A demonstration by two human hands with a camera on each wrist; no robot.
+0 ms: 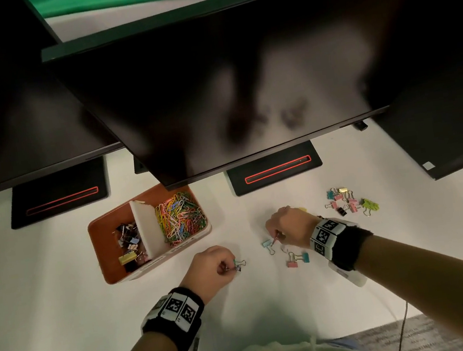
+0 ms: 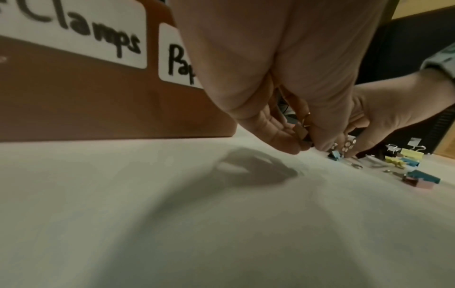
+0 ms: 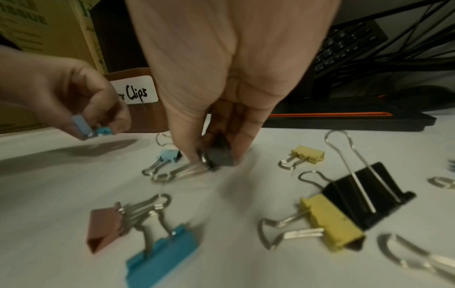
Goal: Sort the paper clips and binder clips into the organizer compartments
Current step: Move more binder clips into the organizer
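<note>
An orange organizer [image 1: 101, 239] stands left of centre; its left compartment holds binder clips [image 1: 128, 242], its right one coloured paper clips [image 1: 181, 215]. My left hand [image 1: 232, 267] hovers just above the table right of it, pinching a few small binder clips [image 3: 82, 124], light blue and teal. My right hand [image 3: 216, 157] presses down on the table, thumb and fingers pinching a dark binder clip [image 3: 220, 155]. A light blue clip [image 3: 168, 155] lies beside it. A pink and blue pair [image 1: 297, 259] lies nearer me. More binder clips [image 1: 348, 202] sit in a loose heap at the right.
Two dark monitors overhang the desk's back, with their stands [image 1: 275, 169] behind the work area. A black case [image 1: 454, 131] stands at the far right. Yellow and black binder clips [image 3: 344, 210] lie under my right wrist. The organizer's front carries labels [image 2: 103, 35].
</note>
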